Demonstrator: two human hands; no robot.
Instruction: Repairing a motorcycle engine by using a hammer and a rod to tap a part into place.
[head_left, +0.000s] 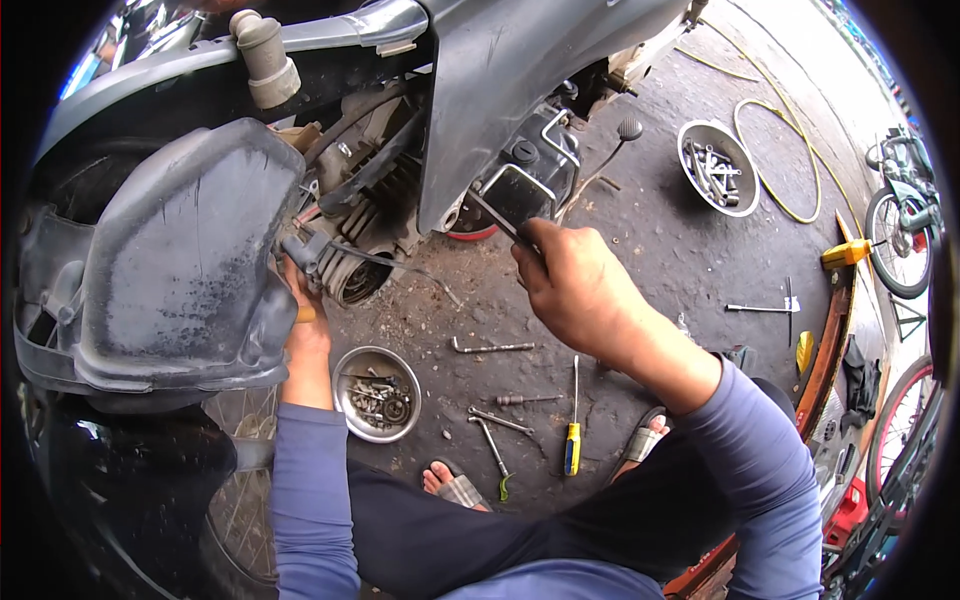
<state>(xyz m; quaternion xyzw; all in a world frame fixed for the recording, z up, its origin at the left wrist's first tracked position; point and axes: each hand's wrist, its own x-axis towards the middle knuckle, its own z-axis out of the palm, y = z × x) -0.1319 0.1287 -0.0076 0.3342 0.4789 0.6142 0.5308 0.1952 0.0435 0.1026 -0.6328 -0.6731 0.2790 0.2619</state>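
Observation:
My right hand (575, 285) is closed around a slim metal tool (493, 214), whose kind I cannot make out. Its far end reaches the lower edge of the motorcycle's grey body panel (500, 90), beside the engine. My left hand (308, 318) reaches up beside the dusty black side box (190, 260), close to the finned engine part (362, 278) with its round opening. Engine parts hide most of its fingers, and a small orange piece shows at its palm. A thin dark cable (420, 275) hangs from a connector near that hand.
Below the engine stands a metal bowl of small hardware (341, 385); another bowl (746, 205) holds sockets. An L-shaped wrench (495, 348), a combination wrench (500, 420) and a yellow-handled screwdriver (572, 450) lie between my feet and the engine. A yellow hose (790, 120) curls at the far right.

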